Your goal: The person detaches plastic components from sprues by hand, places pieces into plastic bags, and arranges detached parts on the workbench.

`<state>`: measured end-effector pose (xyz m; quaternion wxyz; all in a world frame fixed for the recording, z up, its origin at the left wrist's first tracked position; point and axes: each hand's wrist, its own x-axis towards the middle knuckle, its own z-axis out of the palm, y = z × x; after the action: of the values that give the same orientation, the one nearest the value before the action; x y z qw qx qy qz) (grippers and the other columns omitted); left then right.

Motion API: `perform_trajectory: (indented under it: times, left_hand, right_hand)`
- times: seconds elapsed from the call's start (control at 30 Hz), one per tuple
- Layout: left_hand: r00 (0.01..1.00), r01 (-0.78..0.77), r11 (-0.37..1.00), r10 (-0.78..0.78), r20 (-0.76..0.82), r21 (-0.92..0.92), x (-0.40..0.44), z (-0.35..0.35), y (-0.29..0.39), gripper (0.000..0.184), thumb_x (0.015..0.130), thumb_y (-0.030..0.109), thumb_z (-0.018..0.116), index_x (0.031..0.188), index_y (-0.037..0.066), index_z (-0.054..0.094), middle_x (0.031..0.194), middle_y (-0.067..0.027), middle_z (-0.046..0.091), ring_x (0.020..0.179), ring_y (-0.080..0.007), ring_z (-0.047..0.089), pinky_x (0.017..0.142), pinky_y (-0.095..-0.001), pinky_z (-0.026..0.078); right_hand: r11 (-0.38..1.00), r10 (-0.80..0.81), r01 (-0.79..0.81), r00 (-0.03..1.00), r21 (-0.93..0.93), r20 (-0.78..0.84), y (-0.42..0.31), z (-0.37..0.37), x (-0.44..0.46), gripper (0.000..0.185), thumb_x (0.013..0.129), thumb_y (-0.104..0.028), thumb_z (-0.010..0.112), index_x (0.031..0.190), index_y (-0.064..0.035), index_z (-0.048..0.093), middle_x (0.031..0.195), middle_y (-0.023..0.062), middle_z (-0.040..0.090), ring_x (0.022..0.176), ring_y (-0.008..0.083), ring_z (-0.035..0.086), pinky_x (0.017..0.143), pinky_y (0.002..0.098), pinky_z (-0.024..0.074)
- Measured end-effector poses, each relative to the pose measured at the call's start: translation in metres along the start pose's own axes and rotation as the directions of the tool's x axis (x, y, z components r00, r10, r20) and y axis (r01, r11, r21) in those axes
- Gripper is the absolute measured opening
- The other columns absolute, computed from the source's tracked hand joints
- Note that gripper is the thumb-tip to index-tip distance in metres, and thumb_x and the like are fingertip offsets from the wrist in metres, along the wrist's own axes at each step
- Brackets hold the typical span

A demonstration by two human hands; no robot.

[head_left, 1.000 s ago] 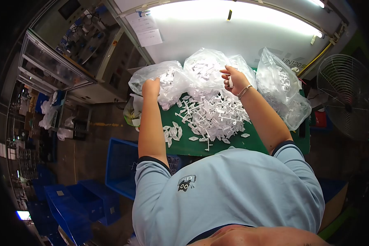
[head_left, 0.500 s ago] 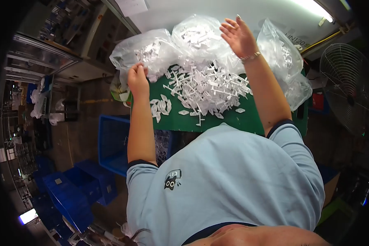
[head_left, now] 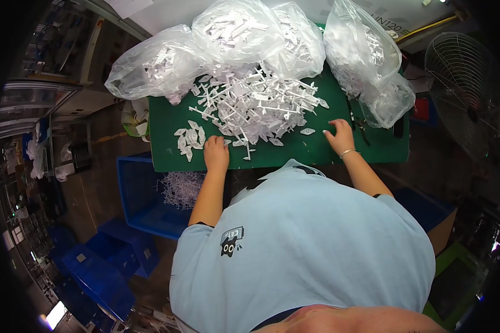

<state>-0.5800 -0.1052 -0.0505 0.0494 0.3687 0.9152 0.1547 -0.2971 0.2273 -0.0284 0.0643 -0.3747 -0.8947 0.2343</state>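
Note:
My left hand (head_left: 216,152) rests at the near edge of the green tabletop (head_left: 283,158), fingers pointing forward, beside a loose group of flat white diamond-shaped pieces (head_left: 190,139). Whether anything is under its fingertips cannot be made out. My right hand (head_left: 341,136) is over the right part of the tabletop with thumb and fingers apart and nothing between them. Near it lies a single white diamond piece (head_left: 307,131). Between and beyond my hands is a large heap of white branched plastic parts (head_left: 255,105).
Clear bags of white parts (head_left: 236,30) line the back, with another bag (head_left: 364,55) at the right. Dark tools (head_left: 361,125) lie below that one. A blue bin (head_left: 136,194) with white scraps stands below the table's left edge. A fan (head_left: 464,77) is at far right.
Both hands have come back from the bags to the near part of the table. The right hand, earlier raised, is now low over the tabletop. The view has tilted down.

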Motion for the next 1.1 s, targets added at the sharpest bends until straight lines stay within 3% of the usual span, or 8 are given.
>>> perform_trajectory:
  times: [0.27,0.4,0.57,0.63,0.7,0.73,0.8,1.1]
  left_hand:
    - [0.988,0.127,0.985,-0.115,0.105,-0.115,-0.008,0.002,0.001,0.018,0.082,0.009,0.063,0.096,0.003,0.054,0.089,-0.0129,0.061,0.079,-0.0313,0.063,0.068,-0.0420,0.051]
    - [0.819,0.556,0.251,-0.330,0.470,-0.793,-0.027,-0.002,0.034,0.021,0.087,0.005,0.054,0.108,0.005,0.056,0.090,-0.0080,0.060,0.077,-0.0198,0.064,0.063,-0.0330,0.053]
    - [0.702,0.615,-0.523,0.021,0.712,-0.591,-0.030,-0.011,0.067,0.019,0.082,0.004,0.048,0.099,0.008,0.054,0.089,-0.0051,0.057,0.066,-0.0144,0.053,0.055,-0.0256,0.043]
    - [0.694,0.668,-0.456,0.094,0.714,-0.588,-0.023,-0.002,0.075,0.013,0.080,0.007,0.050,0.093,0.009,0.054,0.085,-0.0023,0.055,0.066,-0.0136,0.049,0.052,-0.0259,0.036]
    - [0.623,0.779,0.084,0.006,0.782,-0.621,-0.016,0.013,0.088,0.013,0.081,0.007,0.051,0.092,0.010,0.057,0.077,0.0006,0.051,0.061,-0.0140,0.049,0.052,-0.0286,0.040]
    - [0.952,0.169,0.686,0.071,0.297,-0.707,-0.018,0.022,0.102,0.016,0.083,0.010,0.055,0.098,0.010,0.060,0.073,-0.0027,0.055,0.063,-0.0183,0.058,0.053,-0.0338,0.046]
    - [0.964,-0.073,0.869,0.187,0.188,-0.489,-0.012,0.022,0.115,0.019,0.084,0.012,0.056,0.102,0.011,0.061,0.075,-0.0060,0.057,0.066,-0.0211,0.061,0.055,-0.0366,0.049]
    - [0.897,-0.394,0.913,0.407,0.172,-0.103,0.002,0.050,0.126,0.014,0.077,0.013,0.061,0.089,0.007,0.061,0.089,-0.0120,0.058,0.072,-0.0306,0.064,0.059,-0.0423,0.054]
  right_hand:
    - [0.989,-0.070,0.060,0.995,-0.138,-0.067,-0.025,0.021,0.057,0.051,0.074,-0.015,0.073,0.121,-0.0095,0.056,0.131,0.0163,0.049,0.120,0.0358,0.048,0.099,0.0431,0.0437]
    - [0.979,-0.047,0.045,0.999,-0.198,-0.007,-0.013,0.029,0.084,0.032,0.077,-0.012,0.068,0.109,-0.0093,0.060,0.113,0.0142,0.058,0.107,0.0333,0.055,0.089,0.0440,0.0486]
    - [0.995,-0.029,0.038,0.995,-0.090,0.100,0.001,0.035,0.079,0.017,0.077,-0.010,0.066,0.094,-0.0077,0.063,0.094,0.0139,0.062,0.094,0.0350,0.058,0.082,0.0432,0.0492]
    - [1.000,-0.023,0.026,0.989,-0.014,0.149,-0.010,0.020,0.063,0.014,0.077,-0.010,0.066,0.090,-0.0073,0.064,0.091,0.0141,0.063,0.092,0.0359,0.059,0.081,0.0428,0.0490]
    - [0.983,-0.152,0.120,0.958,0.142,0.242,-0.028,0.004,0.044,0.009,0.074,-0.009,0.067,0.082,-0.0072,0.066,0.097,0.0126,0.062,0.096,0.0341,0.058,0.082,0.0429,0.0490]
    - [0.983,-0.153,0.121,0.958,0.141,0.243,-0.032,0.005,0.035,0.009,0.074,-0.009,0.067,0.082,-0.0072,0.066,0.097,0.0126,0.062,0.096,0.0341,0.058,0.082,0.0429,0.0490]
    - [0.890,-0.442,0.413,0.886,0.195,0.139,-0.038,0.011,0.022,0.011,0.070,-0.007,0.069,0.081,-0.0080,0.066,0.103,0.0113,0.061,0.101,0.0317,0.057,0.084,0.0421,0.0491]
    - [0.943,-0.331,0.331,0.911,0.043,0.246,-0.038,0.028,0.005,0.024,0.069,-0.005,0.070,0.091,-0.0085,0.061,0.098,0.0122,0.058,0.097,0.0330,0.056,0.084,0.0409,0.0488]
